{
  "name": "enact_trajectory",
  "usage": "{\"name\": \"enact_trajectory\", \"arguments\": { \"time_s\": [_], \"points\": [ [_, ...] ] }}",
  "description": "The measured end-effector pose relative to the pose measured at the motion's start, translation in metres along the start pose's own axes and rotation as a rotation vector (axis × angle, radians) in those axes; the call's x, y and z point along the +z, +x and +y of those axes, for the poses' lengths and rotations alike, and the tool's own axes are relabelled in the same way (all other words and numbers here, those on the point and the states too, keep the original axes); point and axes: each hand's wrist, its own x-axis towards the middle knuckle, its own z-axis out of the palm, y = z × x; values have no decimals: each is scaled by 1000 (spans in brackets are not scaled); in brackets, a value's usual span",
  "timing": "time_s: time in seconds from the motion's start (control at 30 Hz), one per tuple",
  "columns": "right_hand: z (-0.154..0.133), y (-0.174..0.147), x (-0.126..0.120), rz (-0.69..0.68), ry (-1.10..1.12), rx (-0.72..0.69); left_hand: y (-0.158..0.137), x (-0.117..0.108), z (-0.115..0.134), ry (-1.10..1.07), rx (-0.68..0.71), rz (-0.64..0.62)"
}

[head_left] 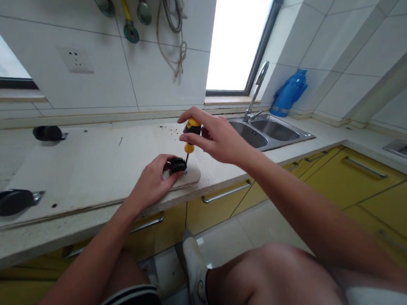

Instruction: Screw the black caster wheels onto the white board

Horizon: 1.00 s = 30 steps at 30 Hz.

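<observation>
My right hand is closed round the yellow and black handle of a screwdriver. The shaft points down at the metal plate of a black caster wheel, near the right front corner of a pale board. Thumb and fingers of my left hand pinch that caster from the left. Whether the tip sits in a screw is too small to tell. At the board's left end are two more black casters, one at the back and one at the front.
The board lies on a light countertop above yellow drawers. A double sink with a faucet and a blue thermos are at right. Hoses hang on the tiled wall. My bent knee is below.
</observation>
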Motion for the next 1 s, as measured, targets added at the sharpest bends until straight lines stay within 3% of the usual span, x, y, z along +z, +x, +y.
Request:
{"name": "enact_trajectory", "arguments": {
  "time_s": [0.07,0.1,0.2,0.27,0.33,0.4,0.43,0.63,0.87,1.0],
  "points": [
    [1,-2,5,183,-105,103,0,0,-1,-2,10,-3],
    [1,-3,7,188,-145,112,0,0,-2,-1,14,-6],
    [4,-4,12,29,-56,-25,-1,1,-3,0,18,0],
    [9,-3,19,8,110,-128,-1,2,-4,-7,18,7],
    [14,-2,28,167,162,-143,-1,2,-4,-16,21,5],
    [16,-1,36,331,77,-97,0,2,-4,-20,25,-1],
    [16,0,37,351,36,-76,0,2,-4,-21,24,-2],
    [11,0,20,85,178,-106,1,1,-2,-39,6,7],
    [11,-3,30,278,62,-13,1,1,-3,-93,-11,12],
    [5,-4,26,136,100,-80,1,1,-3,-100,-26,15]
  ]
}}
